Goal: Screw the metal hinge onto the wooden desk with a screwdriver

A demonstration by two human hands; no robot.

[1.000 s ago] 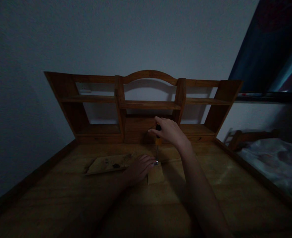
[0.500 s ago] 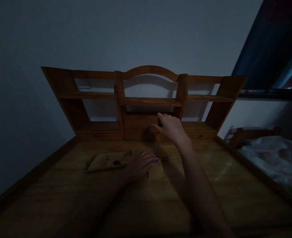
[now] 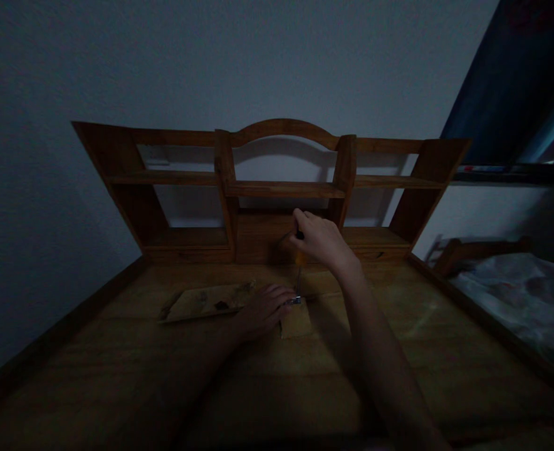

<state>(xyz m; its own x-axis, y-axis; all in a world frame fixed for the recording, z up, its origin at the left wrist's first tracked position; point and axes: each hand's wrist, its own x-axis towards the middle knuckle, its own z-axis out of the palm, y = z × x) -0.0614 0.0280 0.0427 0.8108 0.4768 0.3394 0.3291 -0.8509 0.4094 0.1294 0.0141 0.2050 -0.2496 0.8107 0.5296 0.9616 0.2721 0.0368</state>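
My right hand is closed round the handle of a screwdriver, which stands upright with its tip down on a small metal piece. That piece sits at the edge of a flat wooden board lying on the wooden desk. My left hand rests on the board with its fingertips pinched at the metal piece, right beside the screwdriver tip. A paler square of wood shows just under the left hand's fingers. The room is dim.
A wooden shelf unit with an arched top stands along the desk's back edge against the wall. A raised rim runs down the desk's left side. To the right lies a bed with a pale cover and a dark curtain.
The view has tilted slightly, so the shelf sits a little higher in frame. My right hand has shifted a touch on the screwdriver handle; the left hand stays at the metal piece.
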